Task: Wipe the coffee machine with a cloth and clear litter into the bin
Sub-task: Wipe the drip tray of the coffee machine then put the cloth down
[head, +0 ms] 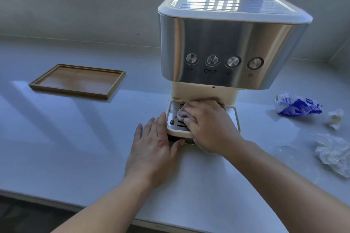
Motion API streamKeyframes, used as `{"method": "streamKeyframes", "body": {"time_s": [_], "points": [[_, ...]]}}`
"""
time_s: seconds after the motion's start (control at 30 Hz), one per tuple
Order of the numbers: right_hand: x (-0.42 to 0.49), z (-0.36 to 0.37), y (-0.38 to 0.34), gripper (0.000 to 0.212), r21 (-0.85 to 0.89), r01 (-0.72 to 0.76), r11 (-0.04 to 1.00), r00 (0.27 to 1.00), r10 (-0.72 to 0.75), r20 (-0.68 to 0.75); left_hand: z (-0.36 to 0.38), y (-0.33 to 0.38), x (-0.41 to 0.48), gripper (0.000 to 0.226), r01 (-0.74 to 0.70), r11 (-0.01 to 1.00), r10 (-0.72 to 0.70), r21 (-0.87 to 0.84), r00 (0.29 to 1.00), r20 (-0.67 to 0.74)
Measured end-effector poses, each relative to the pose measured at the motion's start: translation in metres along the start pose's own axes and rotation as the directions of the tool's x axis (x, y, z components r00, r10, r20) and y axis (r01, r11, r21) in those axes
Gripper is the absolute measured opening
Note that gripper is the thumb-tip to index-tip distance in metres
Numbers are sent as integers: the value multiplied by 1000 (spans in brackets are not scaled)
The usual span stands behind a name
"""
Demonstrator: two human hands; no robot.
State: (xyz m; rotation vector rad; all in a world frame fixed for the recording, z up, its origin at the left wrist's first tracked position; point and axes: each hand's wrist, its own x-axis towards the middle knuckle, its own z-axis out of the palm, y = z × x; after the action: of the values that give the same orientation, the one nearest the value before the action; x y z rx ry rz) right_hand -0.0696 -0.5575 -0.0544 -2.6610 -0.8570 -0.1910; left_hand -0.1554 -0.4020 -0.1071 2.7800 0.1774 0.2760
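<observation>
Wiping cream drip tray (233, 117) w/ crumpled grey cloth (181, 114): right hand (210, 125) flat on it; left hand (154, 149) spread, bracing; get brown spill (172, 122).

Coffee machine (227, 43) stands on the counter (75, 147), back toward the wall (75, 5). Drip tray (233, 114) sits at the machine's base, in front. Cloth (182, 114) lies on the drip tray, under the right hand (210, 125). Left hand (153, 149) lies flat on the counter, touching the drip tray's left front corner. Wooden tray (77, 81) lies on the counter, well left of the machine. Right of the machine, on the counter: plastic wrapper (298, 107), small paper ball (335, 118) just beside it, larger crumpled paper (333, 153) nearer the front edge.
</observation>
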Motion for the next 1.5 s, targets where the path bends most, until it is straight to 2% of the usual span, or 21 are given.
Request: {"method": "streamKeyframes", "body": {"time_s": [0.13, 0.2, 0.4, 0.47, 0.5, 0.57, 0.6, 0.67, 0.73, 0.8, 0.83, 1.03, 1.17, 1.3, 1.37, 1.43, 1.5], "points": [[-16, -6, 5, 31, 28, 143, 989, 988, -144, 62, -1, 0, 1, 82, -2, 1000, 2, 3, 1000, 3], [-28, -12, 18, 28, 60, 173, 983, 985, -173, 7, 0, 0, 1, 83, -6, 1000, 6, 14, 1000, -5], [-12, -21, 30, 32, 45, -48, 998, 992, 53, -111, 1, -2, 1, 82, -12, 1000, 12, 3, 1000, -21], [-6, -24, 28, 28, 179, -87, 980, 974, 121, -193, 0, -2, 0, 81, -5, 1000, 5, -13, 1000, -21], [-5, -25, 27, 25, 310, -96, 946, 960, 170, -223, 1, -2, 0, 81, -4, 1000, 4, -17, 1000, -20], [-4, -27, 28, 20, 533, -84, 842, 943, 241, -231, 0, -2, 0, 82, -7, 1000, 7, -13, 1000, -14], [-6, -26, 31, 18, 557, -67, 828, 947, 228, -226, -1, -2, 0, 82, -9, 1000, 9, -10, 1000, -10], [-15, -24, 40, 26, 528, -44, 848, 979, 142, -146, -2, -1, 0, 83, -7, 1000, 7, -9, 1000, -2], [-28, -26, 49, 49, 494, -9, 870, 1000, 9, 2, -2, 0, 1, 83, -7, 1000, 7, -11, 1000, -1], [-35, -24, 58, 62, 364, 119, 924, 987, -151, 60, -1, 0, 0, 83, -10, 1000, 10, -5, 1000, -3], [-35, -23, 59, 62, 286, 153, 946, 983, -176, 57, -1, 0, 0, 83, -14, 1000, 14, -1, 1000, 0], [-7, -17, 34, 35, 179, 50, 983, 997, -39, -64, -1, 0, 0, 81, -9, 1000, 9, -7, 1000, 0], [6, -13, 21, 23, 106, -17, 994, 997, 24, -68, -1, -1, 0, 81, -7, 1000, 7, 7, 1000, -3], [21, -25, 21, 16, 80, 5, 997, 999, -8, 32, -1, -1, -1, 81, -5, 1000, 5, 0, 1000, -8], [27, -28, 24, 15, 182, -58, 982, 998, 60, -4, -1, -1, -1, 80, -8, 1000, 8, -1, 1000, -12], [29, -21, 22, 12, 366, -101, 925, 981, 153, -117, -1, -1, 0, 80, -9, 1000, 9, -3, 1000, -18], [27, -12, 13, 16, 371, -30, 928, 960, 130, -247, 0, -1, 0, 80, -9, 1000, 9, -8, 1000, -20]]}}
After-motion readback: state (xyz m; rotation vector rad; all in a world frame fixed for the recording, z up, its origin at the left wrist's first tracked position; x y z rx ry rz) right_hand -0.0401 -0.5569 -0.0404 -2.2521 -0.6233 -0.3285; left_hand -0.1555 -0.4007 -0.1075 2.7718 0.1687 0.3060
